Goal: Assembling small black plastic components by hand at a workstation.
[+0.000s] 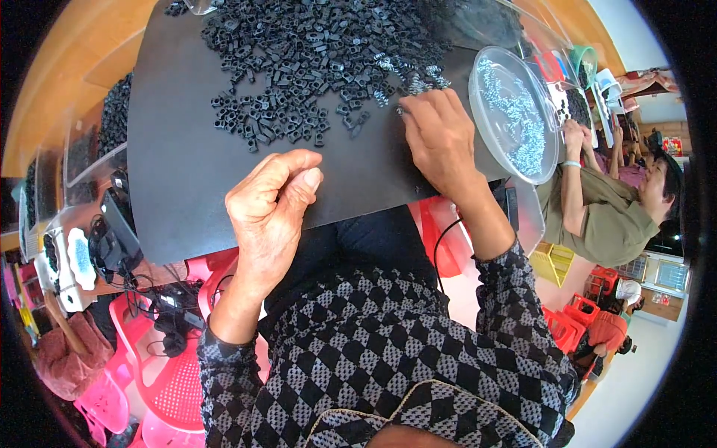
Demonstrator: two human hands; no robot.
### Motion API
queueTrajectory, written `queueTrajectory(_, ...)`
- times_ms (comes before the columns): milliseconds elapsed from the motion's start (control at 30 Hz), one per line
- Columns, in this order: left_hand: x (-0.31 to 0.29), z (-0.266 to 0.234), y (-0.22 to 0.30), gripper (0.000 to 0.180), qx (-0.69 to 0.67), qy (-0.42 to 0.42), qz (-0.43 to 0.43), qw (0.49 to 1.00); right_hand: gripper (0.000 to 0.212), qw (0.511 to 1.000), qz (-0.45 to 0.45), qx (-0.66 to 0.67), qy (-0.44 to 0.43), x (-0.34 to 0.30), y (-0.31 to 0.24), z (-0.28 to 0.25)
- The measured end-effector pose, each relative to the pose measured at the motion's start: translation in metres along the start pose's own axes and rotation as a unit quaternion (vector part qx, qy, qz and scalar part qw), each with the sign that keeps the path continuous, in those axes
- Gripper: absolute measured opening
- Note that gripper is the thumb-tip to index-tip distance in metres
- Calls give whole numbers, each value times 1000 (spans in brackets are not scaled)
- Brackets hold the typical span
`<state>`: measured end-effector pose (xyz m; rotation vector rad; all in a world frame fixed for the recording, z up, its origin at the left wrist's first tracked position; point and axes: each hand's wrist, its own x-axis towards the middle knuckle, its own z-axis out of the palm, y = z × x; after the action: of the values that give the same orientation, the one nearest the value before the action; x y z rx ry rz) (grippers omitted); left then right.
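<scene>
A large heap of small black plastic parts (321, 52) covers the far half of the dark table (179, 164). Loose metal coil springs (426, 79) lie at the heap's right edge. My right hand (442, 142) reaches down beside them, fingers bent together, with a shiny bit of spring showing at the fingertips. My left hand (269, 201) is held above the table's near edge, its fingers curled and thumb pressed to the index finger. Whatever it may hold is hidden. To the right of my right hand stands a round clear tub (475, 104) with many springs inside.
A clear bin (549, 26) stands at the far right. Another person (605, 201) works at the right, and others sit beyond. Pink plastic chairs (175, 381) and cables (142, 287) are at my left. A yellow crate (551, 263) is on the floor.
</scene>
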<state>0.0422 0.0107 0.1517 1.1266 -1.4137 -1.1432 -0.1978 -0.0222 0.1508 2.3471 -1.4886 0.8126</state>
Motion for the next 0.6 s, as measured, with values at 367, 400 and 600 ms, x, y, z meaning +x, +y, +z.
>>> queueTrajectory(367, 16, 19, -8, 23, 44, -3, 73, 996, 24, 950, 171, 259, -9, 3, -20, -5)
queueTrajectory(400, 18, 22, -8, 24, 68, 2, 106, 992, 23, 943, 183, 277, -11, 4, -22, -6)
queueTrajectory(600, 29, 33, 0, 35, 179, -15, 171, 969, 22, 925, 211, 315, -10, 6, -22, -6)
